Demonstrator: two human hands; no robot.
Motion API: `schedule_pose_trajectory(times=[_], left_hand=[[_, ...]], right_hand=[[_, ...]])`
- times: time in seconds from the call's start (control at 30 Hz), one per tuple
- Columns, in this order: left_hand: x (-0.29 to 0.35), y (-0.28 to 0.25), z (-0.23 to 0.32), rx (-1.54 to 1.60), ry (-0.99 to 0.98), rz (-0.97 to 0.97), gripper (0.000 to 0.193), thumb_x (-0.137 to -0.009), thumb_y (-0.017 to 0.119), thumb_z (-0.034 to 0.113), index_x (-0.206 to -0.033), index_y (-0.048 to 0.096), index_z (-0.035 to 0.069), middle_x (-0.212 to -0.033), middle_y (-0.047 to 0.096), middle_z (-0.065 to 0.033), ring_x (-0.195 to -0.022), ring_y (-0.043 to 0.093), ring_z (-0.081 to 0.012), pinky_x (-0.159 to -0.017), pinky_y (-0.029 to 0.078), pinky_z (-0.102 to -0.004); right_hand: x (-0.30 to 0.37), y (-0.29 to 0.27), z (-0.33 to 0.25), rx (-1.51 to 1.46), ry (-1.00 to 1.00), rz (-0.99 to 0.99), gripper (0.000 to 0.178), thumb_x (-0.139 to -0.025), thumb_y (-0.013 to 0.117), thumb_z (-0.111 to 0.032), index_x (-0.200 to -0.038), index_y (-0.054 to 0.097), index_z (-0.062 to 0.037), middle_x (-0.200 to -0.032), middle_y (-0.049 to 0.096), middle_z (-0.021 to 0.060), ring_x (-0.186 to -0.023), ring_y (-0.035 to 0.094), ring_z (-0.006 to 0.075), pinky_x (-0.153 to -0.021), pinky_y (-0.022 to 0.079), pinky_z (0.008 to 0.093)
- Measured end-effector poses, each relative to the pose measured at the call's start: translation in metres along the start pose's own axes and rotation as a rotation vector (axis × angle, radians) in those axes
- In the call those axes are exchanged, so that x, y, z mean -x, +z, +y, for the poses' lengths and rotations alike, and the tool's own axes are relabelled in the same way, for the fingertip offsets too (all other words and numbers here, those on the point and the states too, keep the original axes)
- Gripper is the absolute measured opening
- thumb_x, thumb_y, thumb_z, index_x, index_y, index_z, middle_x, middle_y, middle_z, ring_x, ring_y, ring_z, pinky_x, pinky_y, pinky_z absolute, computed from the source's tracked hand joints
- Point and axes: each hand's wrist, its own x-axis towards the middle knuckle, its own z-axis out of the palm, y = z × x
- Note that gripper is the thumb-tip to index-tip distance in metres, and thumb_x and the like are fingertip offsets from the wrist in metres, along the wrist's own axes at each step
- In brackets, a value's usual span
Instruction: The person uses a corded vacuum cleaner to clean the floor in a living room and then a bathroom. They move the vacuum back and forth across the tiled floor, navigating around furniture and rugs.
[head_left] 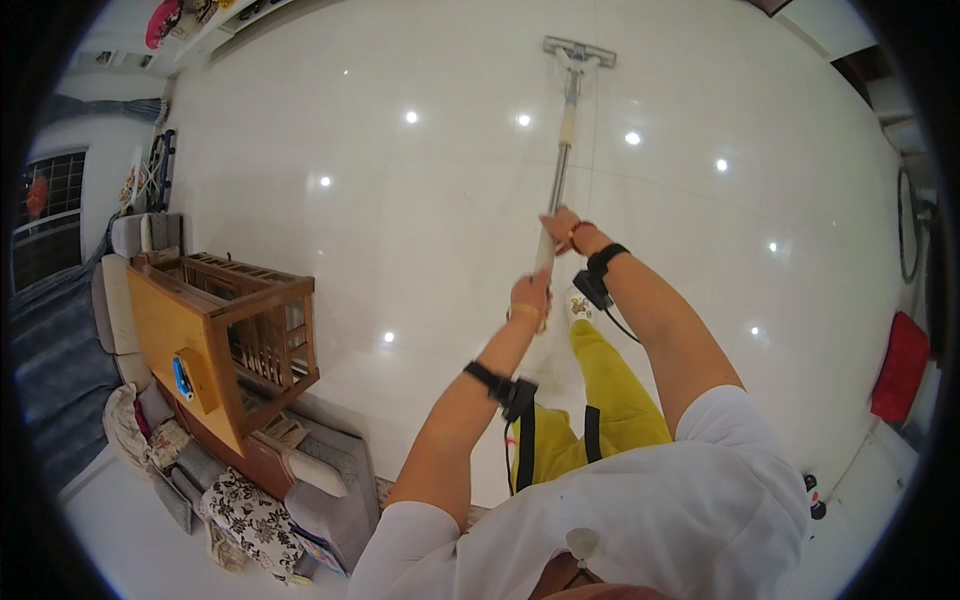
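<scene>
A flat-headed mop [560, 180] with a metal and cream pole stretches away from me over the pale tiled floor [450, 240]. Its wide grey head [580, 52] rests on the floor at the far end. My left hand [531, 292] is wrapped round the near end of the pole. Farther up the pole, my right hand [565, 230] grips it too, with the arm reaching forward. Both wrists carry bracelets and black strapped devices. The fingers' undersides are partly hidden by the pole and the hands themselves.
On the left a wooden table [160, 325] with slatted sides stands before a grey sofa [335, 475] with cushions. A red object [900, 367] lies at the right edge. Shelving [225, 30] lines the far left. My shoe [579, 306] is close to the mop pole.
</scene>
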Motion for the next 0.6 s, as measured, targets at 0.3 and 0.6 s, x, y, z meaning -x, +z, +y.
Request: schedule_pose_trajectory(times=[0.3,0.6], left_hand=[[0.004,-0.035,-0.024,0.125,-0.126,0.021,0.037,-0.074,0.052,0.043,-0.067,0.046,0.007,-0.049,0.043,-0.0031,-0.034,0.039,-0.013,-0.031,0.031,-0.0266],[0.24,-0.184,-0.317,-0.362,-0.176,-0.025,0.048,-0.078,0.043,0.047,-0.063,0.048,0.002,-0.048,0.048,-0.0096,-0.041,0.049,-0.0203,-0.041,0.04,-0.032]], right_hand=[[-0.021,0.059,0.02,-0.351,0.097,0.013,0.053,-0.078,0.048,-0.026,-0.115,0.021,0.0001,-0.096,0.047,0.0237,-0.079,0.054,0.035,-0.049,0.05,0.0482],[0.189,0.349,0.183,-0.464,0.478,-0.456,0.062,-0.074,0.057,-0.03,-0.12,0.02,-0.0098,-0.103,0.045,0.0193,-0.09,0.048,0.0378,-0.066,0.045,0.0533]])
